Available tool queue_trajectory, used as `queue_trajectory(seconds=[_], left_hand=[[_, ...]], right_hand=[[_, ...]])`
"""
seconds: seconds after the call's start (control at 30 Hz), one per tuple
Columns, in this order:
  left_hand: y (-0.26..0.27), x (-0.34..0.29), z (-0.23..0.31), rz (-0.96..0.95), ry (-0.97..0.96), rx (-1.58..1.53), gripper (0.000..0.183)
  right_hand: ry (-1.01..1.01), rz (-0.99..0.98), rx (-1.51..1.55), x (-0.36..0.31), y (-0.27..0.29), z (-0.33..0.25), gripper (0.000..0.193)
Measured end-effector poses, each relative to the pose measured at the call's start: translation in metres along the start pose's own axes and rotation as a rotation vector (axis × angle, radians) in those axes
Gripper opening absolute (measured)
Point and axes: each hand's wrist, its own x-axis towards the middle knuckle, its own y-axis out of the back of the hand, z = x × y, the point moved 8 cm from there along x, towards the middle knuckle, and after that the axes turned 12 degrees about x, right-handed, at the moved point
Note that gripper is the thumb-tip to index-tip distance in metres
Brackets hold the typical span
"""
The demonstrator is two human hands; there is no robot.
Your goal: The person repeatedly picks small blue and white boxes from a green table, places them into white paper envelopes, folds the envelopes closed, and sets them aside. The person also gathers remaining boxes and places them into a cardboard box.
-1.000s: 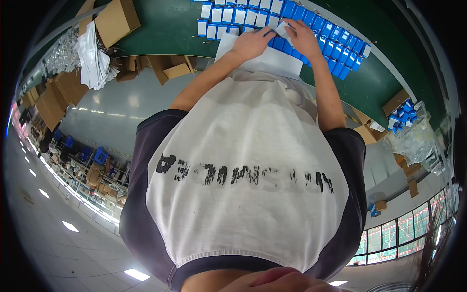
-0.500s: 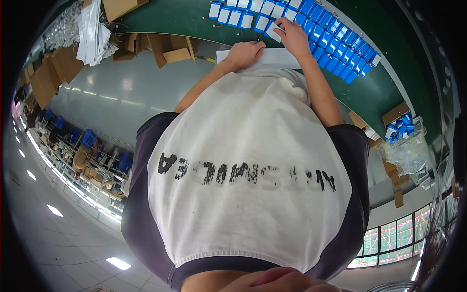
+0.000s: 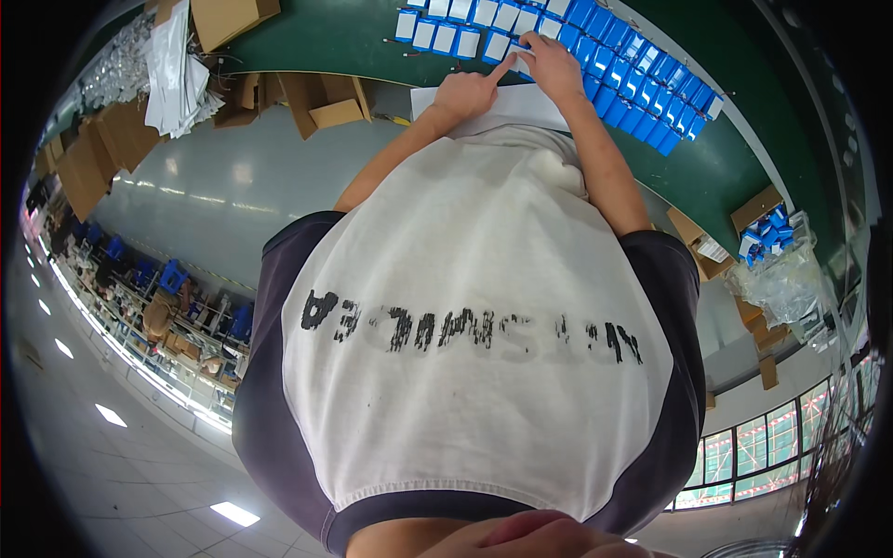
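Note:
Rows of blue-wrapped battery packs (image 3: 635,77) with short wire leads lie on the green worktop. Those toward the left carry white labels (image 3: 443,38); many on the right are plain blue. At the near row, my right hand (image 3: 555,73) bends over one pack, thumb and fingers pinched at its white label (image 3: 517,63). From the left comes my left hand (image 3: 468,94), its index finger stretched out to the edge of that label and the other fingers curled. A white sheet (image 3: 526,107) lies beneath my wrists at the table edge.
Open cardboard boxes (image 3: 326,98) stand left, near white plastic bags (image 3: 175,84). At the right, a carton with loose blue packs (image 3: 767,234) sits beside clear plastic wrap (image 3: 777,284). The green worktop (image 3: 316,42) curves around in front of me.
My left hand has moved up and right from the white sheet, its index finger now reaching the label. My right hand has shifted slightly left and stays at the same pack.

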Motion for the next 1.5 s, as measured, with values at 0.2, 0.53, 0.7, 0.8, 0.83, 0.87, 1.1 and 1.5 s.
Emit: queue_trajectory(seconds=[0.2,0.53,0.7,0.8,0.83,0.87,1.1,1.5], left_hand=[[0.013,-0.001,0.012,0.232,-0.033,0.024,0.060],[0.019,-0.001,0.019,0.254,-0.240,-0.042,0.047],[0.010,0.006,0.025,0.031,-0.177,0.030,0.057],[0.012,0.011,0.027,-0.028,-0.102,0.043,0.054],[0.014,0.013,0.028,0.018,-0.102,0.028,0.054],[0.013,0.016,0.029,0.063,-0.102,0.014,0.054],[0.020,0.027,0.033,0.210,-0.222,0.074,0.042],[0.059,0.045,0.039,0.296,-0.189,-0.043,0.029]], right_hand=[[-0.021,0.016,0.120,-0.006,0.020,0.006,0.016],[0.124,-0.203,-0.134,-0.004,0.008,-0.006,0.014],[0.104,-0.223,-0.171,-0.002,0.002,0.000,0.016],[0.075,-0.078,-0.128,-0.003,0.021,-0.003,0.021],[0.070,-0.001,-0.095,-0.005,0.032,-0.006,0.023],[0.030,0.102,-0.034,-0.009,0.050,-0.005,0.026],[-0.196,0.279,0.440,-0.004,0.108,0.051,0.031],[-0.499,0.375,1.281,0.011,0.049,0.142,0.038]])
